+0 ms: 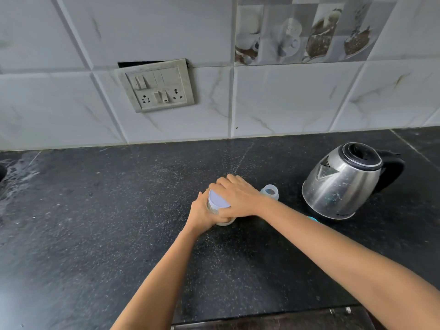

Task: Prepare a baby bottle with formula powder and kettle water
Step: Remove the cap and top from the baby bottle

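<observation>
While upright, jar (218, 200) under right hand (239, 198)

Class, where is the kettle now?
Head view: the kettle stands at the right of the counter, just right of the small clear bottle.

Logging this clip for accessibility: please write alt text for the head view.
Two hands work on a small jar with a pale lid on a black counter: the left hand grips its body, the right hand curls over the lid. A translucent baby bottle and a steel kettle stand to its right.
</observation>
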